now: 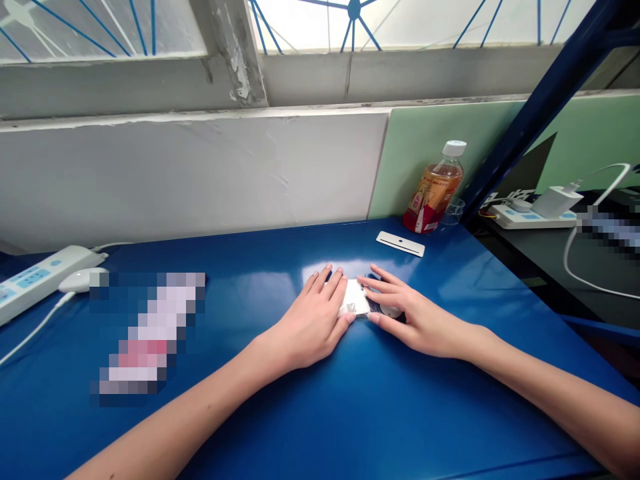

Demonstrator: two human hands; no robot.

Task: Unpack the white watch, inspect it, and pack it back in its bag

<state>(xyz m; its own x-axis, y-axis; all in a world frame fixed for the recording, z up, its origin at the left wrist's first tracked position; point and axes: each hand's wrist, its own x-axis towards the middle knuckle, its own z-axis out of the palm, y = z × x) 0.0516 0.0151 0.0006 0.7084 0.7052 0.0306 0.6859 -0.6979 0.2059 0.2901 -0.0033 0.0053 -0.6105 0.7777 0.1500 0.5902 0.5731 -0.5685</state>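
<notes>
A small white packet (354, 298), seemingly in clear plastic, lies on the blue table (280, 427) between my two hands. My left hand (320, 310) rests flat over its left part, fingers stretched out. At the packet's right side, my right hand (405, 307) has its fingers spread, with fingertips at the packet's edge. Under the right palm shows part of a pale round piece (390, 311), mostly hidden. Beyond the right hand lies a flat white strip (401, 244) with a dark slot and a small hole.
A drink bottle (435, 190) with a white cap stands at the back right beside a clear cup (453, 211). On the left are a power strip (37, 273), a white plug with cable (83, 280) and a blurred-out flat object (155, 333). A blue metal post (530, 113) rises at right.
</notes>
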